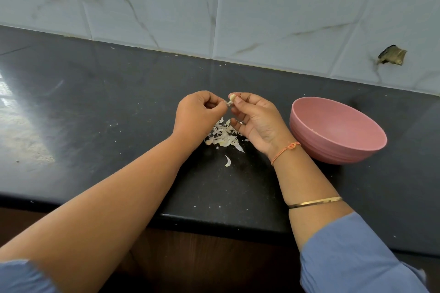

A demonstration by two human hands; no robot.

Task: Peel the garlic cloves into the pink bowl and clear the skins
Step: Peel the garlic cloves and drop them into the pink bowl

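Garlic clove [232, 97]: held above the surface [119, 126] between the two hands, near the middle of the view; part of its skin is still on.
Right hand [257, 121]: thumb and forefinger pinch the garlic clove at its upper end; the other fingers are loosely curled, palm turned towards 9 o'clock.
Left hand [197, 112]: fingers curled, fingertips pinching the lower tip of the garlic clove from 9 o'clock.
Skins [225, 137]: a loose pile lying on the surface at 6 o'clock from the garlic clove, between the two wrists.
Single skin [227, 160]: lies apart from the pile, at 6 o'clock from it.
Pink bowl [316, 147]: stands upright on the surface at 3 o'clock from the right hand, just beside the wrist.
Wrist items: an orange thread band [284, 151] and a thin metal bangle [315, 202] on the right forearm.
Sleeves [357, 257]: blue, pushed up on both arms.
Wall [262, 7]: pale veined tiles at 12 o'clock, with a broken hole [391, 55] at 2 o'clock from the pink bowl.
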